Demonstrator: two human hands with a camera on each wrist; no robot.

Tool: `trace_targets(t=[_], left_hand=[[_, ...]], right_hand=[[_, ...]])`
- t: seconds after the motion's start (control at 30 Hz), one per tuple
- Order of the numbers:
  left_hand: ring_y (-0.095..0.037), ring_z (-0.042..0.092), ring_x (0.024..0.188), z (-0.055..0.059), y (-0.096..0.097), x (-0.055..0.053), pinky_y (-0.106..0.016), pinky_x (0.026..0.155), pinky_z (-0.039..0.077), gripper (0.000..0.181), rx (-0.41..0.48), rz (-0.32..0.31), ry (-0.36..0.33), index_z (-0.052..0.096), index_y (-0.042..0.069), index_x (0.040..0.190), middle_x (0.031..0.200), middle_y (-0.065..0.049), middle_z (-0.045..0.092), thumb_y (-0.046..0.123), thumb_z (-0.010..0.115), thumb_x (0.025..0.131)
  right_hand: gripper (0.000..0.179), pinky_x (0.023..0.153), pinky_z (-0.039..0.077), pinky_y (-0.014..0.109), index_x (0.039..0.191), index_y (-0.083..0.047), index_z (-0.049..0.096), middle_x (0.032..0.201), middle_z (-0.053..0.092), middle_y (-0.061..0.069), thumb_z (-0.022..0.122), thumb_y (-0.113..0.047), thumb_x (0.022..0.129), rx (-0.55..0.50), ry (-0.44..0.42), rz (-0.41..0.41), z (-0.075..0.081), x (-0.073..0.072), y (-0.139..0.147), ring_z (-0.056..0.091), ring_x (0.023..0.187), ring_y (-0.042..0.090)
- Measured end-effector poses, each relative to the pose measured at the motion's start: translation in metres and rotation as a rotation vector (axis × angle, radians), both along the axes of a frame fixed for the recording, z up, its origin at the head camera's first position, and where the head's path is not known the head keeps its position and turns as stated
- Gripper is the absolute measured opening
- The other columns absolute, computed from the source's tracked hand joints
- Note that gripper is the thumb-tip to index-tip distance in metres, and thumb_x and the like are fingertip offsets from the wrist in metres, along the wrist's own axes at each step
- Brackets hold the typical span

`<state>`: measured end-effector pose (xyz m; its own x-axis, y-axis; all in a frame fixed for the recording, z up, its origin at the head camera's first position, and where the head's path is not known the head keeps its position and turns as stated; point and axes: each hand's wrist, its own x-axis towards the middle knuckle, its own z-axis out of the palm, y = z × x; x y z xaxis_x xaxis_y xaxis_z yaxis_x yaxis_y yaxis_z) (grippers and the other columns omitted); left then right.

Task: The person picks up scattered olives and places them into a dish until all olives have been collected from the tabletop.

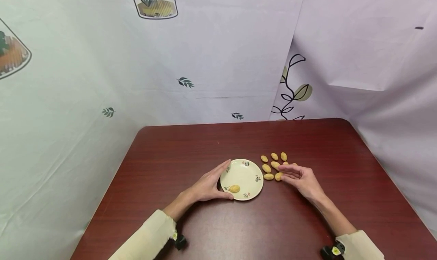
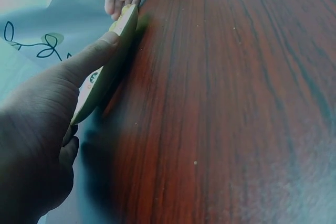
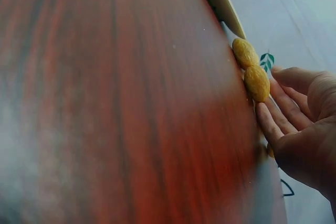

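My left hand [image 1: 209, 185] holds the round cream plate [image 1: 244, 178] by its left side, thumb at the near rim and fingers at the far left rim. One yellow, wrinkled oval piece [image 1: 234, 188], like a nut or dried fruit, lies near the plate's front left. Several more such pieces sit on the table just right of the plate. Over their right side my right hand [image 1: 305, 182] hovers with thumb and fingers parted, partly hiding some. In the right wrist view its fingertips are right beside a yellow oval piece [image 3: 257, 83], and nothing shows in its grasp.
The dark red wooden table [image 1: 177, 150] has its far edge close to a white patterned cloth [image 1: 218, 55] that hangs behind and at both sides. A dark wrist device [image 1: 179, 241] sits at the left cuff, and a similar device [image 1: 329, 252] at the right.
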<state>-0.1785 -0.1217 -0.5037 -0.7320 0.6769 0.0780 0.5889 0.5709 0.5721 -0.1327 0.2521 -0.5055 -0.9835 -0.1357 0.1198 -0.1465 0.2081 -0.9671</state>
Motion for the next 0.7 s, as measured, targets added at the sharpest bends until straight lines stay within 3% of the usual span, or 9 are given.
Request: trace_targets(t=[0.13, 0.4, 0.7], left_hand=[[-0.019, 0.028, 0.158, -0.0005, 0.0004, -0.0008, -0.047, 0.124, 0.033, 0.124, 0.0, -0.001, -0.002, 0.019, 0.008, 0.171, 0.176, -0.005, 0.024, 0.053, 0.092, 0.08], [-0.02, 0.028, 0.158, -0.002, 0.0, -0.0014, -0.048, 0.123, 0.033, 0.125, 0.001, 0.002, -0.001, 0.019, 0.009, 0.171, 0.176, -0.006, 0.024, 0.054, 0.092, 0.08], [-0.021, 0.028, 0.158, -0.002, 0.0003, -0.0019, -0.048, 0.123, 0.033, 0.124, -0.001, -0.001, 0.004, 0.02, 0.008, 0.171, 0.176, -0.006, 0.024, 0.053, 0.092, 0.08]], right_hand=[[0.037, 0.088, 0.057, 0.018, 0.13, 0.01, 0.07, 0.13, 0.069, 0.03, 0.078, 0.001, 0.095, 0.036, -0.008, 0.01, 0.0003, 0.0004, 0.0009, 0.071, 0.113, 0.006], [0.037, 0.09, 0.056, 0.019, 0.13, 0.011, 0.069, 0.131, 0.069, 0.029, 0.077, 0.004, 0.094, 0.071, -0.005, 0.032, -0.0003, -0.0022, 0.0023, 0.072, 0.116, 0.023], [0.035, 0.089, 0.056, 0.018, 0.128, 0.011, 0.07, 0.129, 0.069, 0.031, 0.076, 0.009, 0.093, 0.094, 0.003, 0.04, -0.0017, -0.0049, 0.0034, 0.073, 0.111, 0.015]])
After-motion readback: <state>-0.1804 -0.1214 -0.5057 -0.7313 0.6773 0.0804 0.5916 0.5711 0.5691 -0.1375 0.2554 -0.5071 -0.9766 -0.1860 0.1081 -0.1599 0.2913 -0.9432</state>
